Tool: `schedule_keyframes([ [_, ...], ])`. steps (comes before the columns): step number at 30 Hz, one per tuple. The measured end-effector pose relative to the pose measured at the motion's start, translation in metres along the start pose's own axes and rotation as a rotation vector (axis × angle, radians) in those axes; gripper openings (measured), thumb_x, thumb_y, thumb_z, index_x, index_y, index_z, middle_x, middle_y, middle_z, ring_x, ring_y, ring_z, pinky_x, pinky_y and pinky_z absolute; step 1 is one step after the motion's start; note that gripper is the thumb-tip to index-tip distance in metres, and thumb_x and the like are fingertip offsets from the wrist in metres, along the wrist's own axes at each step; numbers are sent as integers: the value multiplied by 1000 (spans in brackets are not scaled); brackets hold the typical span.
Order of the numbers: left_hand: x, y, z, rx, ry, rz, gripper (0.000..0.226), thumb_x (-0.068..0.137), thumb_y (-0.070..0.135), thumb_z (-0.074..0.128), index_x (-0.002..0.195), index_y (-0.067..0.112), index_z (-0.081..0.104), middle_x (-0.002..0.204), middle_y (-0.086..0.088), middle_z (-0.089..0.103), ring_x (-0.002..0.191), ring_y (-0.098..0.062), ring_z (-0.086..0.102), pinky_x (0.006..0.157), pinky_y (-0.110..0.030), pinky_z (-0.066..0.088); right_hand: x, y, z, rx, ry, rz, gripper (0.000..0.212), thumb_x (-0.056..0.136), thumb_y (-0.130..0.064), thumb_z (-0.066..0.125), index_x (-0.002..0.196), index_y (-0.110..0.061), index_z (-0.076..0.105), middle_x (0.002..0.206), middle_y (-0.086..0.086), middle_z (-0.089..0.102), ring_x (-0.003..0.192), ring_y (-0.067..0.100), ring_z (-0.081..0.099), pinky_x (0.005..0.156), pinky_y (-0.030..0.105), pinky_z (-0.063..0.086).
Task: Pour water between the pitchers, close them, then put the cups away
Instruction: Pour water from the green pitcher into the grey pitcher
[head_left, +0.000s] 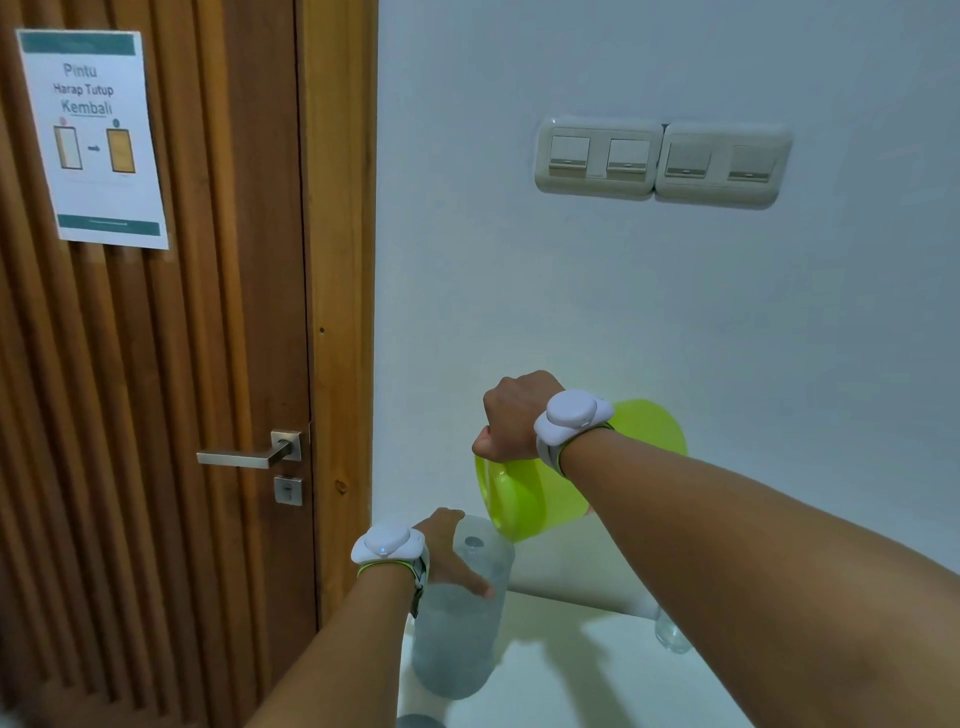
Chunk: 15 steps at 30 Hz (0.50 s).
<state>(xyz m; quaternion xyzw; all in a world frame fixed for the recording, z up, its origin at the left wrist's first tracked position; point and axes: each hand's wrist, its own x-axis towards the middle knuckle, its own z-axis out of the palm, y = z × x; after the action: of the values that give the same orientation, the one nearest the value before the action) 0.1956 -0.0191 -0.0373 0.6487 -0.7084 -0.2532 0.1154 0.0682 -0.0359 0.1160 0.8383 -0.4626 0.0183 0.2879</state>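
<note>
The green pitcher (530, 499) hangs tilted just above and right of the clear pitcher (457, 639), its mouth over the clear one's open top. The right hand (511, 415) holds it from above in a closed fist, seemingly on the handle. The left hand (449, 553) grips the clear pitcher near its rim, fingers (478, 587) curled down the wall. No stream shows, so I cannot tell whether water is running. The clear pitcher stands on the white worktop (571, 675). A cup (672, 636) stands to its right, half behind the forearm. Tipping too steeply could send water over the rim onto the worktop. That forearm might also knock the cup.
</note>
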Motion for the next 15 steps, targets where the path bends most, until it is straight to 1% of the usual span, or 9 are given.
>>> schedule_keyframes([
  [1, 0, 0, 0, -1, 1, -9, 95, 64, 48, 87, 141, 21, 38, 139, 2, 45, 120, -20, 52, 99, -42, 52, 0, 0, 1, 0, 1, -2, 32, 77, -31, 52, 55, -15, 37, 55, 0, 42, 44, 18, 35, 49, 22, 24],
  [3, 0, 0, 1, 0, 10, -7, 100, 68, 46, 86, 146, 18, 32, 144, 2, 41, 129, -21, 48, 103, -40, 48, 0, 0, 2, -2, 6, -3, 32, 77, -32, 52, 56, -15, 37, 56, 1, 43, 44, 18, 35, 49, 22, 24],
  [7, -2, 3, 0, 18, 11, 8, 97, 68, 48, 85, 145, 18, 35, 145, 1, 41, 127, -20, 49, 104, -37, 47, -2, 0, 2, 7, 17, -12, 32, 77, -32, 52, 55, -15, 37, 56, 1, 43, 45, 19, 36, 50, 22, 25],
  [11, -5, 5, -1, 23, 23, 11, 93, 74, 43, 83, 147, 15, 32, 146, -1, 42, 130, -21, 48, 103, -31, 44, -4, 0, 3, 1, 33, -25, 33, 77, -32, 51, 54, -15, 36, 56, 1, 41, 47, 21, 37, 50, 22, 24],
  [15, -8, 8, -2, 28, 26, 18, 92, 75, 43, 82, 146, 14, 33, 146, -2, 41, 130, -21, 48, 103, -31, 44, -4, -1, 3, 6, 43, -34, 33, 77, -31, 51, 54, -14, 35, 55, 2, 40, 50, 25, 40, 50, 22, 24],
])
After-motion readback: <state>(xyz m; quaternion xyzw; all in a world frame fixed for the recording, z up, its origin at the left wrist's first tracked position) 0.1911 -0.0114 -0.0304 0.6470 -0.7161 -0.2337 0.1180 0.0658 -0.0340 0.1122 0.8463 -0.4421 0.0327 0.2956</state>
